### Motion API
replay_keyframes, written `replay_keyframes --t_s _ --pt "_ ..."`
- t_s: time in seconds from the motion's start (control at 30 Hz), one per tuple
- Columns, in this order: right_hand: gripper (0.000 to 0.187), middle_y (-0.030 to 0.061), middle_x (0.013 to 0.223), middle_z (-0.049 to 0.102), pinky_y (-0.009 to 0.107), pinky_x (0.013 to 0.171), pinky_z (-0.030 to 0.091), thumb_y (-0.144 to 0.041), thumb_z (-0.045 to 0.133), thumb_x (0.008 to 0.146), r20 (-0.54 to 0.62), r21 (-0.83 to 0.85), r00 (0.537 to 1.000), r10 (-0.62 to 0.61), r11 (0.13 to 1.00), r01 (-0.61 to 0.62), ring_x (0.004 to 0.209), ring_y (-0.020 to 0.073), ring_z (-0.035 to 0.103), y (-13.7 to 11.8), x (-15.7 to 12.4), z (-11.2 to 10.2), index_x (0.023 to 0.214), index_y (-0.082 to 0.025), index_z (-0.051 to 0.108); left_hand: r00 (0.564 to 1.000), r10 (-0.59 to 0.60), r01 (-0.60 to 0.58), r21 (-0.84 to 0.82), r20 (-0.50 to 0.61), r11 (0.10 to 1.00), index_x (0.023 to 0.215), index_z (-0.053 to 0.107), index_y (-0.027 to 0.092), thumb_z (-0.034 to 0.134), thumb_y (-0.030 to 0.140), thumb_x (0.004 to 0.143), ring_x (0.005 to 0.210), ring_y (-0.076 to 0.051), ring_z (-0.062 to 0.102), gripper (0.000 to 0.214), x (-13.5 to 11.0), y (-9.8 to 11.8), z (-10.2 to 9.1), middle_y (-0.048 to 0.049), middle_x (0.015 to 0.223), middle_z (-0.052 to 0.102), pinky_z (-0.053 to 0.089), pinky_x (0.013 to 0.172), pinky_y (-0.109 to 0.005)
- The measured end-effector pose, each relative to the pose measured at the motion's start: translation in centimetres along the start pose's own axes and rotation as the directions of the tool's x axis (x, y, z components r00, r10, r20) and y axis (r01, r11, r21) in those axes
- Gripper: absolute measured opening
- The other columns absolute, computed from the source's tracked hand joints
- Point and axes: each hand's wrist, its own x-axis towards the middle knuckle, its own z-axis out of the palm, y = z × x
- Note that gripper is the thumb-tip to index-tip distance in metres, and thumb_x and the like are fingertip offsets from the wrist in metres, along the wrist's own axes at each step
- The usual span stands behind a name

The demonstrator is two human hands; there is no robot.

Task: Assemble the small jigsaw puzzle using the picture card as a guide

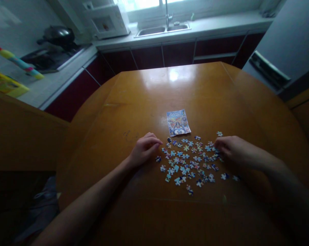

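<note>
Many loose jigsaw puzzle pieces (183, 169), mostly blue, white and purple, lie spread on the wooden table. A small picture sheet (178, 123) with a blue cartoon character lies flat just beyond them. On the left edge of the pieces my left hand (145, 148) rests on the table, fingers curled and thumb against them; no piece shows in it. At the right edge of the pieces, my right hand (228, 146) reaches down with bent, closed fingers. Its fingertips are among the pieces, and whether they grip one is hidden.
The large wooden table (185, 92) has rounded ends. Behind it runs a counter with a double sink (151, 31) and a white microwave (108, 22). A black pan (58, 34) stands on the stove at left; a grey fridge (284, 44) is at right.
</note>
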Motion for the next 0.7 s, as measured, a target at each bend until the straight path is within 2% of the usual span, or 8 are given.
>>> replay_keyframes --t_s 0.1,0.17,0.27,0.33,0.43,0.57,0.7 --pt "0.022 0.0026 0.068 0.068 0.028 0.053 0.040 -0.022 0.047 0.089 0.082 0.085 0.996 -0.035 0.996 0.028 0.057 0.0158 0.057 -1.7 -0.5 0.5 0.072 -0.023 0.061 0.998 0.053 -0.053 0.012 -0.036 0.999 0.099 0.072 0.020 0.060 0.022 0.095 0.080 -0.017 0.058 0.012 -0.1 -0.1 0.5 -0.0045 0.083 0.064 0.047 0.074 -0.031" --pt "0.021 0.0031 0.072 0.070 0.028 0.055 0.042 -0.021 0.048 0.088 0.090 0.138 0.994 -0.057 0.989 0.044 0.060 0.0161 0.059 -2.0 -0.6 0.3 0.077 -0.022 0.065 0.996 0.083 -0.082 0.032 -0.031 0.996 0.102 0.071 0.020 0.059 0.021 0.095 0.081 -0.017 0.058 0.014 -0.1 -0.2 0.5 -0.0041 0.084 0.065 0.047 0.075 -0.031" --pt "0.023 0.0055 0.081 0.072 0.029 0.065 0.047 -0.019 0.048 0.083 -0.026 0.146 0.997 -0.074 0.986 0.077 0.071 0.0181 0.064 -0.9 -0.4 -0.8 0.086 -0.019 0.071 0.992 0.129 -0.129 0.055 0.001 0.990 0.104 0.070 0.019 0.061 0.018 0.094 0.083 -0.016 0.056 0.014 0.1 0.0 0.2 -0.0039 0.086 0.064 0.046 0.076 -0.031" --pt "0.026 0.0059 0.078 0.071 0.030 0.066 0.048 -0.018 0.047 0.080 -0.088 0.134 0.995 -0.045 0.989 0.056 0.070 0.0185 0.064 0.3 0.1 -1.8 0.086 -0.019 0.073 0.975 0.187 -0.195 0.060 0.117 0.979 0.103 0.071 0.020 0.065 0.018 0.092 0.085 -0.017 0.055 0.012 0.0 0.3 0.2 -0.0040 0.087 0.065 0.046 0.078 -0.031" --pt "0.026 0.0060 0.076 0.071 0.032 0.064 0.048 -0.017 0.048 0.077 -0.165 0.141 0.985 0.039 0.990 -0.016 0.067 0.0192 0.063 2.0 0.9 -3.0 0.086 -0.019 0.073 0.888 0.301 -0.342 0.064 0.346 0.937 0.097 0.074 0.026 0.073 0.023 0.088 0.084 -0.017 0.052 0.010 -0.4 1.2 0.6 -0.0028 0.086 0.064 0.043 0.077 -0.031" --pt "0.025 0.0056 0.074 0.070 0.032 0.064 0.046 -0.014 0.048 0.075 -0.260 0.137 0.959 0.114 0.987 -0.081 0.065 0.0195 0.062 3.1 1.6 -3.7 0.080 -0.020 0.072 0.771 0.365 -0.494 0.129 0.522 0.860 0.103 0.073 0.033 0.076 0.035 0.087 0.085 -0.019 0.050 0.016 -0.9 2.3 1.4 -0.0016 0.087 0.063 0.039 0.078 -0.033" --pt "0.021 0.0064 0.073 0.069 0.033 0.062 0.047 -0.016 0.049 0.076 -0.391 0.221 0.902 0.183 0.970 -0.100 0.065 0.0201 0.062 3.6 2.2 -4.0 0.079 -0.021 0.070 0.734 0.361 -0.519 0.132 0.575 0.845 0.112 0.071 0.031 0.076 0.042 0.085 0.092 -0.021 0.051 0.029 -1.0 2.6 1.6 -0.0035 0.094 0.064 0.039 0.083 -0.033"
